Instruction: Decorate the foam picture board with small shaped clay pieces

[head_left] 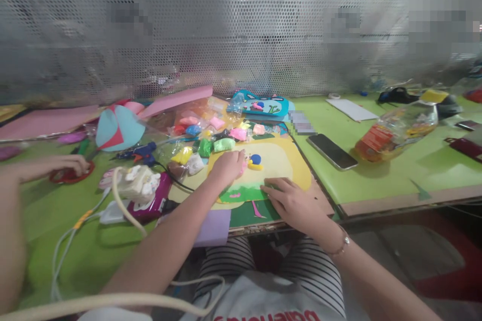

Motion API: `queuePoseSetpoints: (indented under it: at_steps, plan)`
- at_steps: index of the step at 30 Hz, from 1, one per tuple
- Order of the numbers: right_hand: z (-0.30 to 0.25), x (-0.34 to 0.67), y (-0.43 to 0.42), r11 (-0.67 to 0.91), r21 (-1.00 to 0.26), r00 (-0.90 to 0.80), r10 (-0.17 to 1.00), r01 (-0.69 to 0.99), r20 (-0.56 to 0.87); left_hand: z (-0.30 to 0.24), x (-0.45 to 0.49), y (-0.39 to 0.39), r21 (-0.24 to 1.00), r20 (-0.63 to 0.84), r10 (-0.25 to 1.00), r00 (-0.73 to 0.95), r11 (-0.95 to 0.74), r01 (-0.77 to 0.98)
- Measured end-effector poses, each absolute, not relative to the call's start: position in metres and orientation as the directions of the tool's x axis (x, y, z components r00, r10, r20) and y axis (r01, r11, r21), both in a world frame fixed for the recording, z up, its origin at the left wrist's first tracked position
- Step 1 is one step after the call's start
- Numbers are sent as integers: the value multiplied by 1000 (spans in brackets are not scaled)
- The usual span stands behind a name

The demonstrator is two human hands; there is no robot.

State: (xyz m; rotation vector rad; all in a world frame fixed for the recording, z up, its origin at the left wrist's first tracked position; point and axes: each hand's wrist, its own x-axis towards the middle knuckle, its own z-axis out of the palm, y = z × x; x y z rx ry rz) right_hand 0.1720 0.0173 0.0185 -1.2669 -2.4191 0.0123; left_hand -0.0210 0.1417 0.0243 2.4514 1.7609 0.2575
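Observation:
A yellow picture sheet (297, 160) lies in front of me, with a cream middle and a green strip (244, 194) along its lower edge. On it sits a small figure of modelling clay with a blue round part (255, 159) and a yellow base (256, 166). My left hand (227, 168) is closed over the figure's pink clay part (243, 166), which my fingers partly hide. My right hand (288, 199) rests on the sheet's lower right edge, fingers stretched out and holding nothing.
Several clay packets (224, 144) lie behind the sheet. Left are a power strip (141, 183) with cables, a glue gun (139, 154), and another person's hand (71, 164) at red-handled scissors (73, 175). Right are a phone (332, 151) and a bottle (395, 133). A perforated metal screen (241, 25) stands behind.

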Motion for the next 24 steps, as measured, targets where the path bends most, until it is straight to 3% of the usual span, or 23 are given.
queuePoseSetpoints:
  at_steps: [7,16,24]
  plan:
    - [37,180,37,580,-373,-446,806,724,390,28,-17,139,205,103,930,352,-366,908]
    - [51,158,126,735,-522,-530,676,433,512,40,-16,130,615,265,921,287,-390,685]
    - [32,160,124,784,-464,-487,620,412,615,34,-9,128,566,281,906,318,-424,707]
